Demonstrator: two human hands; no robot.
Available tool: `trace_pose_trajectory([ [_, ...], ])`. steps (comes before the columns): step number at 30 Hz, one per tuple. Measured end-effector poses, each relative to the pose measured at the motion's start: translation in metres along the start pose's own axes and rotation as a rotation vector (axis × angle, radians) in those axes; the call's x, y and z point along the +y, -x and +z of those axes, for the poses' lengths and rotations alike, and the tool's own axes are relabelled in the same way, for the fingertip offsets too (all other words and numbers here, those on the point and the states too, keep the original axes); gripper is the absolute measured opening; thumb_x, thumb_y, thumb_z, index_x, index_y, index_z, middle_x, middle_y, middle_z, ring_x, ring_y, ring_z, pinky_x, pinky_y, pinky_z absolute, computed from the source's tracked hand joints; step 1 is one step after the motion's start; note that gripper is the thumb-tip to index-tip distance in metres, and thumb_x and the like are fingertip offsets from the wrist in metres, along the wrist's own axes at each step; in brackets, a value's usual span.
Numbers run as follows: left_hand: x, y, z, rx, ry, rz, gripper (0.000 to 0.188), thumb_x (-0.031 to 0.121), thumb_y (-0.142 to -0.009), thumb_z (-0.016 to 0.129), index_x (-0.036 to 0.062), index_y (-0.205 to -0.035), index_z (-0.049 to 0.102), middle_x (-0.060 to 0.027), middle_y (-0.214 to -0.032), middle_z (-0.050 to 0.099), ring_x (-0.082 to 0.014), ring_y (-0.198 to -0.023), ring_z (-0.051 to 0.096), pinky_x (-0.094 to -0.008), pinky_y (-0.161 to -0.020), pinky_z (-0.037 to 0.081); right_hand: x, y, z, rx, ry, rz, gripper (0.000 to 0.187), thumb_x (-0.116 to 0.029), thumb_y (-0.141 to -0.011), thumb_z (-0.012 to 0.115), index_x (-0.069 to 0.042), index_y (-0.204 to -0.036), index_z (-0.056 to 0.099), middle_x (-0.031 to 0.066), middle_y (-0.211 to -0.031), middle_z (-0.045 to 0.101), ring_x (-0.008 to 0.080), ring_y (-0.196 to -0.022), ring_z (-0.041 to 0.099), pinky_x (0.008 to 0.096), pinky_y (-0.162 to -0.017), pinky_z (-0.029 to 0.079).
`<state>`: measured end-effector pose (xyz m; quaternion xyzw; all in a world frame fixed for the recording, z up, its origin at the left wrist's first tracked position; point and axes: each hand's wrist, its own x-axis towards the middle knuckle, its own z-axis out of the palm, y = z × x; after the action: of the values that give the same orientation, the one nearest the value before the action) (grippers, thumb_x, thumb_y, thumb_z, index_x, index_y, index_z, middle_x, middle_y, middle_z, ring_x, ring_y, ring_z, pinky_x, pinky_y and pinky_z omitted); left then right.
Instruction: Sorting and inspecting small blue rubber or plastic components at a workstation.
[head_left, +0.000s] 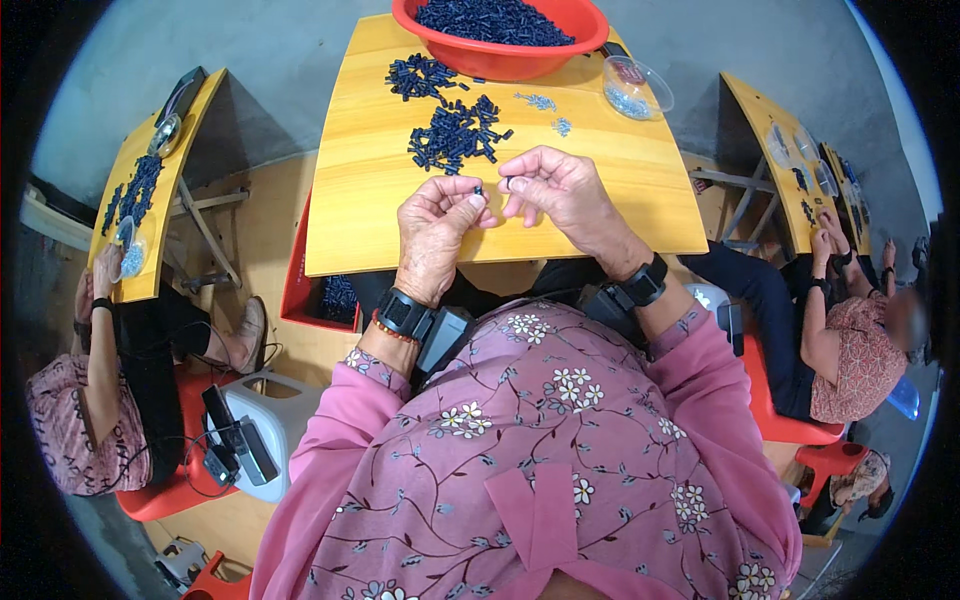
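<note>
Above the near part of the yellow wooden table (350, 220), my two hands face each other a short gap apart. My left hand (437, 225) pinches a small dark cylindrical piece (478, 190) between thumb and fingertips. My right hand (565, 195) is closed in a pinch on another small dark piece (510, 183), mostly covered by the fingers. Just beyond my left hand lies a loose pile of short dark-blue cylinders (455, 135), with a smaller pile (418, 77) behind it. Small silvery parts (562, 127) lie beyond my right hand, with more silvery parts (540, 102) farther back.
A red basin (500, 62) full of dark cylinders stands at the far edge. A clear round container (650, 88) with silvery parts is at the far right. Below the table's left side is a red crate (300, 290). Other people work at tables (190, 130) on both sides.
</note>
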<state>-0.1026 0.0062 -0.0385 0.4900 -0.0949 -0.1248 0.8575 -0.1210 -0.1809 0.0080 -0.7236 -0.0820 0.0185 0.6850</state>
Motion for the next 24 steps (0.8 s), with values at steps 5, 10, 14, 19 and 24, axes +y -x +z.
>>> trace_pose_trajectory([
  [5, 0.000, 0.000, 0.001, -0.011, 0.022, -0.011, 0.015, -0.001, -0.090, 0.063, -0.0032, -0.105, 0.060, -0.0102, -0.092, 0.067, -0.0161, -0.079, 0.066, -0.0285, -0.072, 0.057, -0.005, -0.001, 0.000, -0.005, 0.112, -0.046, 0.017, -0.005, -0.090, 0.063, 0.001, -0.105, 0.067, 0.0047, -0.085, 0.067, 0.0077, -0.071, 0.061, 0.0186, -0.058, 0.047],
  [10, 0.004, 0.002, 0.004, -0.042, 0.032, -0.021, 0.012, -0.001, -0.089, 0.063, -0.0029, -0.101, 0.062, -0.0106, -0.092, 0.067, -0.0163, -0.079, 0.066, -0.0281, -0.072, 0.057, 0.000, -0.004, 0.008, -0.014, -0.067, -0.083, 0.018, -0.007, -0.088, 0.066, 0.001, -0.104, 0.069, 0.0035, -0.085, 0.068, 0.0054, -0.066, 0.059, 0.0186, -0.055, 0.047],
  [14, 0.004, 0.001, 0.001, -0.036, 0.006, -0.030, 0.012, 0.000, -0.089, 0.064, -0.0034, -0.101, 0.063, -0.0108, -0.091, 0.068, -0.0164, -0.076, 0.066, -0.0286, -0.071, 0.058, -0.001, -0.006, 0.009, -0.012, -0.012, -0.082, 0.018, -0.007, -0.088, 0.067, 0.002, -0.104, 0.069, 0.0032, -0.084, 0.068, 0.0052, -0.066, 0.058, 0.0187, -0.056, 0.048],
  [19, 0.003, 0.002, 0.002, -0.046, 0.022, -0.064, 0.014, 0.002, -0.089, 0.065, -0.0036, -0.102, 0.063, -0.0134, -0.093, 0.069, -0.0166, -0.071, 0.066, -0.0296, -0.068, 0.058, 0.008, -0.007, 0.008, 0.020, -0.052, -0.083, 0.018, -0.007, -0.087, 0.067, 0.002, -0.103, 0.070, 0.0035, -0.083, 0.068, 0.0045, -0.065, 0.057, 0.0183, -0.056, 0.048],
  [24, 0.006, 0.003, 0.005, -0.055, 0.013, -0.074, 0.014, 0.003, -0.089, 0.065, -0.0036, -0.102, 0.063, -0.0147, -0.095, 0.070, -0.0165, -0.072, 0.066, -0.0288, -0.068, 0.058, 0.008, -0.005, 0.009, 0.021, -0.076, -0.042, 0.017, -0.005, -0.088, 0.067, 0.001, -0.104, 0.069, 0.0046, -0.086, 0.067, 0.0061, -0.064, 0.056, 0.0182, -0.057, 0.046],
])
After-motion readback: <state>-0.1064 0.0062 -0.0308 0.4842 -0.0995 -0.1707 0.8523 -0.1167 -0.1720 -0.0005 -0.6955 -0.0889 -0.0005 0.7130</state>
